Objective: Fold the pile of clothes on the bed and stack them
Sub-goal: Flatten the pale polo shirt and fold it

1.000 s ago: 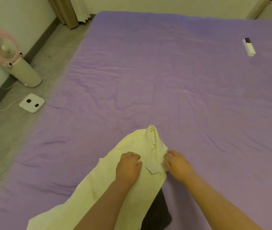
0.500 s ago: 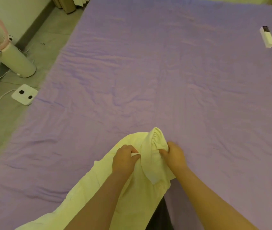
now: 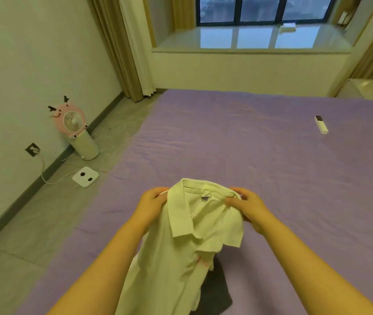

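Fingers of my left hand [image 3: 152, 202] and right hand [image 3: 248, 204] pinch the pale shirt [image 3: 181, 246] at its collar. It hangs above the purple bed [image 3: 249, 155].

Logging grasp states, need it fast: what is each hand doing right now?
Left hand: grips the white shirt at its collar.
Right hand: grips the shirt's collar on the other side.

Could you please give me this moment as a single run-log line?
phase: shirt held up by collar | left hand: grips white shirt | right hand: grips shirt | dark garment: on purple bed | stack: none visible
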`<state>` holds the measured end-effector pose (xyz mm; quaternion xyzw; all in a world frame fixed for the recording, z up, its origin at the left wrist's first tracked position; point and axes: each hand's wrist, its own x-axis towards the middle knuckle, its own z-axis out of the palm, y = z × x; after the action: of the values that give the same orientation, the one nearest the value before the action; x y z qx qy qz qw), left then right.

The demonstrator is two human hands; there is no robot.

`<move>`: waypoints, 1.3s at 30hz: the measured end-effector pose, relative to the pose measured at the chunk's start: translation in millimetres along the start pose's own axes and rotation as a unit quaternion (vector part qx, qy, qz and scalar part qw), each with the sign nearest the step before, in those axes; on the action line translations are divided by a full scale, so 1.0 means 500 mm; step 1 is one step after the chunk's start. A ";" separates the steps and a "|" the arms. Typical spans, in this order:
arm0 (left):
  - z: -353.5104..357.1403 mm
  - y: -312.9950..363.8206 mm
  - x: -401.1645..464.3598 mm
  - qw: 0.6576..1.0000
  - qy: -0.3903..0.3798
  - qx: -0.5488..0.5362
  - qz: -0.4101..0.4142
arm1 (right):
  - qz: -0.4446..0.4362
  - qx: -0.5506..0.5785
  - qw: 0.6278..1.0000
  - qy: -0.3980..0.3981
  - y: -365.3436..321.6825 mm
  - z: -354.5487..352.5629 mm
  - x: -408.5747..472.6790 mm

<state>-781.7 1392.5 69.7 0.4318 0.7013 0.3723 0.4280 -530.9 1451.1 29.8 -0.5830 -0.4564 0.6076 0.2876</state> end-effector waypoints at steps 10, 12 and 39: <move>-0.130 0.235 -0.313 0.989 0.002 -0.034 0.143 | -0.138 -0.016 0.968 -0.211 -0.248 -0.025 -0.325; -0.146 0.257 -0.354 0.985 0.053 -0.003 0.166 | -0.191 -0.086 0.965 -0.156 -0.270 -0.024 -0.380; -0.156 0.317 -0.773 0.909 0.014 0.210 0.359 | -0.336 -0.440 0.771 0.316 -0.186 -0.236 -1.011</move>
<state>-707.3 1078.8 346.5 0.7293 0.5667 0.3510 0.1545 -355.0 1070.1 349.1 -0.6142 -0.7242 -0.0132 0.3132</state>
